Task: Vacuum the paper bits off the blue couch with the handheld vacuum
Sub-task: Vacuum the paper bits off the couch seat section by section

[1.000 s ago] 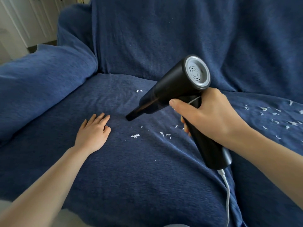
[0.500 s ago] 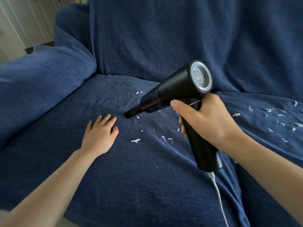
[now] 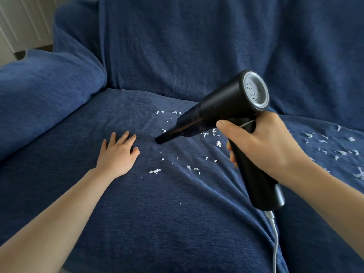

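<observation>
- A white cable (image 3: 274, 233) hangs from the bottom of the vacuum handle, at the near right.
- The right hand (image 3: 262, 142) grips the handle of the black vacuum (image 3: 214, 109), fingers curled around it.
- The left hand (image 3: 118, 154) lies flat on the couch (image 3: 157, 213), fingers straight, a little spread.
- The nozzle points left, between the hands, low over the seat.
- Paper bits (image 3: 194, 169) lie around the nozzle, more at the far right.
</observation>
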`<control>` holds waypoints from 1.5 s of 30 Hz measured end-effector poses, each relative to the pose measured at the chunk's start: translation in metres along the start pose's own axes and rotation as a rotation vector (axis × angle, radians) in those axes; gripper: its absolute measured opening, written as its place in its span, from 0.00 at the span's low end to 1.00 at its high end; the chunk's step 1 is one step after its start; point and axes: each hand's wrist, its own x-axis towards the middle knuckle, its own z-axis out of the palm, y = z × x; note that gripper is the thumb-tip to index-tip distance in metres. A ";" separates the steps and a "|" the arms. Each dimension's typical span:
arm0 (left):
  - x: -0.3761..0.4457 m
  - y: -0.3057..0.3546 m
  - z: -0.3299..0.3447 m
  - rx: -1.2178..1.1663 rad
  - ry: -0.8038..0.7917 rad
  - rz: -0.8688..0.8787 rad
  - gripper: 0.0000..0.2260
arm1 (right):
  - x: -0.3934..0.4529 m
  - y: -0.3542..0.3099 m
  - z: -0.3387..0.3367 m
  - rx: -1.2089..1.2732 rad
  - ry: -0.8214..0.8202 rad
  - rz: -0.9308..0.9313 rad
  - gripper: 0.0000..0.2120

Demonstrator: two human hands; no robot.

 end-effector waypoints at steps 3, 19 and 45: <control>0.002 0.003 0.001 0.002 0.001 0.017 0.24 | -0.001 0.002 -0.007 -0.026 0.024 0.004 0.18; 0.032 0.018 0.006 0.009 -0.003 0.064 0.24 | 0.036 0.010 0.011 -0.026 0.073 -0.008 0.19; 0.029 0.010 0.018 -0.118 0.214 0.077 0.20 | 0.107 0.004 0.053 0.019 0.145 -0.040 0.16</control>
